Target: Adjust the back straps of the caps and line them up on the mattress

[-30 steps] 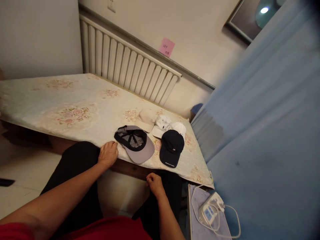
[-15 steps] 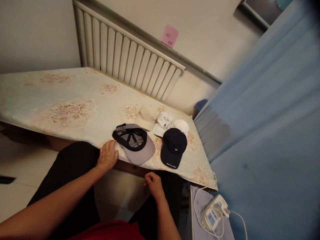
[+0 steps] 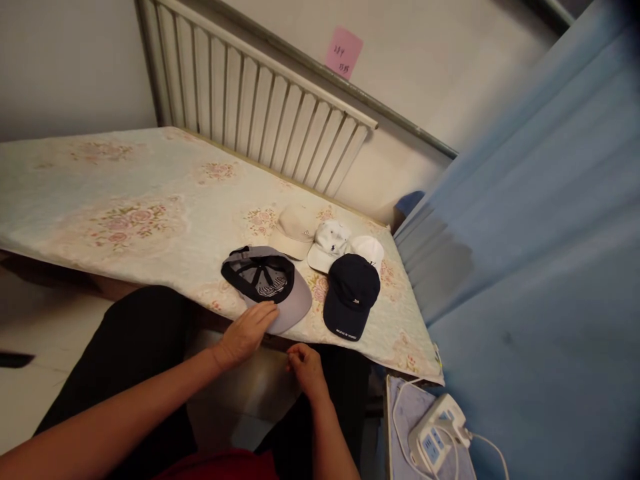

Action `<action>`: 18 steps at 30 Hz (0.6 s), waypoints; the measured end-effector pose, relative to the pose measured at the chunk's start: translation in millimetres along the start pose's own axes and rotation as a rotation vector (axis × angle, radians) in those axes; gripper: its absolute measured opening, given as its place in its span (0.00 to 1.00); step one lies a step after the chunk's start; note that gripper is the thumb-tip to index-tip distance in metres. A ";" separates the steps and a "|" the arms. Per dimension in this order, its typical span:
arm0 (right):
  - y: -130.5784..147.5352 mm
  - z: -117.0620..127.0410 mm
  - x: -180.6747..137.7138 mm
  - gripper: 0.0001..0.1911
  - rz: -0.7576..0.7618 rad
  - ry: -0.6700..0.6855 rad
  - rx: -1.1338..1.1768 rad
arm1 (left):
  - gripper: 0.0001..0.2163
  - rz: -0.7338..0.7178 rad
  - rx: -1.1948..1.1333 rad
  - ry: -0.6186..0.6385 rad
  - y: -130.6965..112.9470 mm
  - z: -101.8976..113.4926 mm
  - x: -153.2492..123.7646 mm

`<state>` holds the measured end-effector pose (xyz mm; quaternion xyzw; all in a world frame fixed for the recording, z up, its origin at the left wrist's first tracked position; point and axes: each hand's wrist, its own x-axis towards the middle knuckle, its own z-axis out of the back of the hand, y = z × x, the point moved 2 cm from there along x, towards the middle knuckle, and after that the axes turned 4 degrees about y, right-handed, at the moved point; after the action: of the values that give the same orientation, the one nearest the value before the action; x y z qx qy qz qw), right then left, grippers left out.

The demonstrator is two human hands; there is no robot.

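Note:
A grey baseball cap (image 3: pixel 295 303) lies upside down near the bed's front edge, its dark inside facing up. My left hand (image 3: pixel 246 335) reaches over the cap's near side, fingers stretched out and together, the tips at the brim. Whether the thumb is under the brim cannot be seen. My right hand (image 3: pixel 306 371) hangs below the bed edge by my knee, its fingers curled with nothing visible in them. To the right sits a navy cap (image 3: pixel 353 290), brim toward me. Behind stand a beige cap (image 3: pixel 295 230), a white cap (image 3: pixel 330 243) with a small dark logo and another white cap (image 3: pixel 369 248), partly covered.
The caps rest on a bed with a flowered cover (image 3: pixel 190 220). A radiator (image 3: pixel 260 100) and a pink note (image 3: pixel 344 52) are at the wall. On the right hangs a blue curtain (image 3: pixel 530 253); below it, a white power strip (image 3: pixel 437 433) with cables lies on a small table (image 3: pixel 397 400).
My left hand has moved right, from the bed edge beside the grey cap to its brim. My right hand stays about where it was. The view has shifted slightly.

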<state>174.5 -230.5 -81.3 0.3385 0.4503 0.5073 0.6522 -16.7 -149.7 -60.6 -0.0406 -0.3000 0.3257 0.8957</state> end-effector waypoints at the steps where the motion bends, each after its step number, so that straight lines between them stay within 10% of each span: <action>1: -0.1 -0.4 0.8 0.08 -0.003 -0.002 0.001 | 0.21 -0.011 0.004 0.021 -3.4 -4.5 5.1; 18: -7.8 -1.3 10.1 0.08 0.003 -0.059 0.055 | 0.22 0.149 0.225 0.220 1.0 -33.1 33.5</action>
<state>176.9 -222.8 -91.3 0.3716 0.4443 0.4854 0.6549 21.8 -124.5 -70.8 0.0023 -0.1579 0.4161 0.8955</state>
